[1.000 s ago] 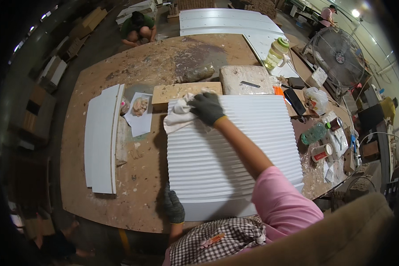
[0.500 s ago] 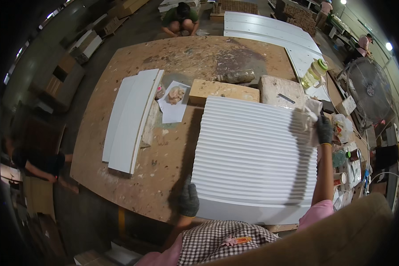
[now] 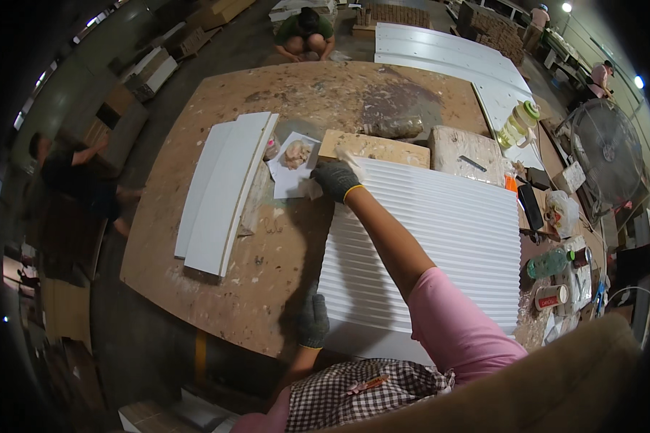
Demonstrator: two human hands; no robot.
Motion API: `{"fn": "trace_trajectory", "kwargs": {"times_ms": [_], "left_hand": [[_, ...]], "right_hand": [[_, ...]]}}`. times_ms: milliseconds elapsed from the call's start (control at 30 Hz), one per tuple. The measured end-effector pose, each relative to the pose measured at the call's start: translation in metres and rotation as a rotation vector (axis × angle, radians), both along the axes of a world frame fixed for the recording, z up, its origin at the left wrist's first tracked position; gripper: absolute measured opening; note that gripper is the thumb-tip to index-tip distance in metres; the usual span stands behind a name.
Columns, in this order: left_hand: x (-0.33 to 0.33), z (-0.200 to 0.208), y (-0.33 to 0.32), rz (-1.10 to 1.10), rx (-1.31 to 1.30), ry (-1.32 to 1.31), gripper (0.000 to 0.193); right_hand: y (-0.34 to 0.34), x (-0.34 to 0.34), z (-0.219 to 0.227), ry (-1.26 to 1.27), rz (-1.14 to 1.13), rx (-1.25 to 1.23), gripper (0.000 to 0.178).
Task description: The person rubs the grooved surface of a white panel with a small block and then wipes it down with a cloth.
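Observation:
A white ribbed panel [image 3: 440, 238] lies in front of me on the worktable, its ridges running left to right. My right hand [image 3: 335, 180], in a dark grey glove, is closed on a white cloth [image 3: 355, 166] at the panel's far left corner. Bits of the cloth stick out on both sides of the fingers. At the near left corner, my left hand [image 3: 313, 322], gloved too, is closed against the panel's edge; its fingertips are partly hidden. My right forearm crosses above the ridges and covers part of them.
Behind the panel are a wooden block [image 3: 383, 149] and a wrapped block [image 3: 467, 156] with a flat metal tool [image 3: 473, 164]. White boards [image 3: 224, 187] rest at left beside a paper [image 3: 287, 180]. Bottles, a cup [image 3: 551, 296] and a fan [image 3: 605, 148] stand right. A person [image 3: 305, 36] squats beyond the table.
My right hand has swept from the panel's far right corner to its far left corner with the cloth. My left hand stays at the near left edge. A person at left has moved farther away.

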State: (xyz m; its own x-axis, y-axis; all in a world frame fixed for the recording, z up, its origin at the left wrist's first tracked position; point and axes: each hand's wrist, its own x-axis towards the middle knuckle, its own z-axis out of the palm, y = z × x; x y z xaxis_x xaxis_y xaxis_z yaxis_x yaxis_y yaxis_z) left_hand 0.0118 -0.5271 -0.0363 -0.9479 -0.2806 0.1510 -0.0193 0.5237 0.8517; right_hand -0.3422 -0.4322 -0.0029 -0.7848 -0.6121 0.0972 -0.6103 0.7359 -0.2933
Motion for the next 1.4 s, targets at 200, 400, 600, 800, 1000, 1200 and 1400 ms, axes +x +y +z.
{"fn": "trace_trajectory", "kwargs": {"times_ms": [200,400,600,800,1000,1200,1400], "left_hand": [[-0.002,0.014,-0.002,-0.008,0.005,-0.059,0.048],[-0.006,0.001,0.003,0.017,0.027,0.010,0.042],[-0.007,-0.010,0.004,0.018,-0.167,-0.044,0.040],[-0.006,-0.018,-0.001,-0.002,-0.174,0.024,0.039],[-0.003,-0.029,-0.012,-0.004,-0.184,0.003,0.042],[0.000,-0.006,-0.014,-0.008,-0.023,-0.021,0.045],[-0.004,-0.019,-0.026,-0.050,0.034,-0.078,0.048]], "right_hand": [[0.106,0.037,0.034,0.098,-0.241,-0.792,0.039],[0.219,0.159,0.034,0.347,-0.859,0.127,0.036],[0.074,0.127,-0.008,0.143,-0.533,-0.023,0.041],[-0.001,0.083,0.021,0.207,-0.093,-0.366,0.021],[0.127,0.185,0.013,0.275,-0.124,-0.234,0.028],[0.403,0.253,-0.012,0.363,-0.687,0.148,0.023],[0.522,0.301,0.007,-0.016,-1.342,-0.406,0.046]]}}
